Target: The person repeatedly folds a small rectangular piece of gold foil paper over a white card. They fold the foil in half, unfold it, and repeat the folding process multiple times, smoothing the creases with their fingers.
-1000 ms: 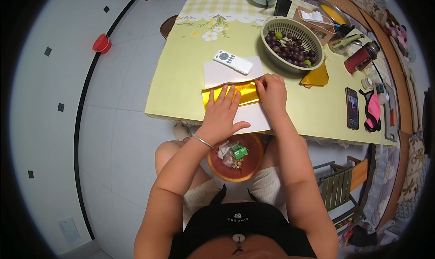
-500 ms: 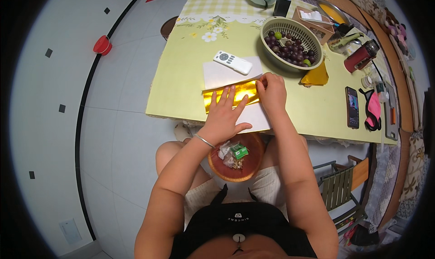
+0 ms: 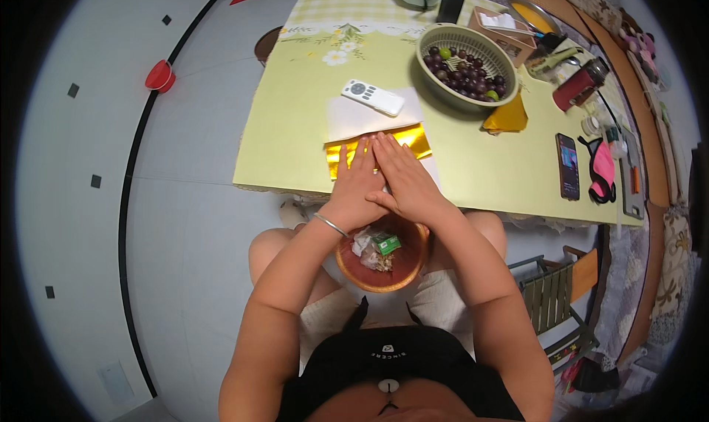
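Observation:
A strip of shiny gold foil paper (image 3: pixel 416 140) lies on white paper (image 3: pixel 345 120) at the table's near edge. My left hand (image 3: pixel 357 188) rests flat on the strip's left and middle part, fingers pointing away from me. Beside it, my right hand (image 3: pixel 405 178) lies flat too, its fingertips on the foil and its thumb crossing over my left hand. Neither hand grips anything. A white remote control (image 3: pixel 374 97) sits on the far part of the white paper. My hands hide much of the foil and the paper nearest me.
A colander (image 3: pixel 427 81) of dark grapes stands beyond, with a folded gold piece (image 3: pixel 508 117) beside it. To the right are a phone (image 3: pixel 568 166), a pink-and-black item (image 3: pixel 603 169) and a red thermos (image 3: pixel 580 85). A round bin (image 3: pixel 383 281) with rubbish sits between my knees.
My right hand has left the right edge of the foil, moved left and flattened beside my left hand. The foil's right end is now uncovered. My left hand stays on the foil.

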`<state>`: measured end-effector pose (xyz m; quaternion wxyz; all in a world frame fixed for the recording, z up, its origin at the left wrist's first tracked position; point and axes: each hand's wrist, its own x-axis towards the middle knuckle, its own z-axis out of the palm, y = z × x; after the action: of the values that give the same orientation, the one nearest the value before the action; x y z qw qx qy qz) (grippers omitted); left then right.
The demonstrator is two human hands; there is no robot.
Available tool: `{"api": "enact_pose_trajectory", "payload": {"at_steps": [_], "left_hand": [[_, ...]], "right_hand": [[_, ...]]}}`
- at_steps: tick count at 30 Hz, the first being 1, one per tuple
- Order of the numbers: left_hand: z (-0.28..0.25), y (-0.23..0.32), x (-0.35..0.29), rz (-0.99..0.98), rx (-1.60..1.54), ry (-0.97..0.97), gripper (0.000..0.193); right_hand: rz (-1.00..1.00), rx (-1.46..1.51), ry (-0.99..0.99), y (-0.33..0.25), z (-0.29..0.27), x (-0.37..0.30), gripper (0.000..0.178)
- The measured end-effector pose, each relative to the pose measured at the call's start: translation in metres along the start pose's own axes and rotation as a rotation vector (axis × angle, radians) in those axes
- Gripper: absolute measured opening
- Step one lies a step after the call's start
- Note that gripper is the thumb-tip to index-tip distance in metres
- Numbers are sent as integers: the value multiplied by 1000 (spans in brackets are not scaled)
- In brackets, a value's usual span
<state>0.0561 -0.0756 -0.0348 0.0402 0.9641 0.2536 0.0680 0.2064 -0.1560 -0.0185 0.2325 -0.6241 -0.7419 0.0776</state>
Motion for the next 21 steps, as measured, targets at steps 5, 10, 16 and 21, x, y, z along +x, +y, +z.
{"api": "enact_pose_trajectory", "payload": {"at_steps": [5, 10, 16, 21], "left_hand": [[-21, 2, -1, 20, -92, -26, 99], [-27, -1, -10, 6, -61, -23, 107], [-23, -23, -35, -95, -48, -19, 112], [-21, -32, -40, -99, -31, -22, 110]], "right_hand": [[98, -77, -23, 14, 3, -2, 101], [186, -228, -121, 24, -8, -9, 102], [270, -227, -74, 25, -9, -14, 103], [288, -226, -63, 30, -13, -17, 99]]}}
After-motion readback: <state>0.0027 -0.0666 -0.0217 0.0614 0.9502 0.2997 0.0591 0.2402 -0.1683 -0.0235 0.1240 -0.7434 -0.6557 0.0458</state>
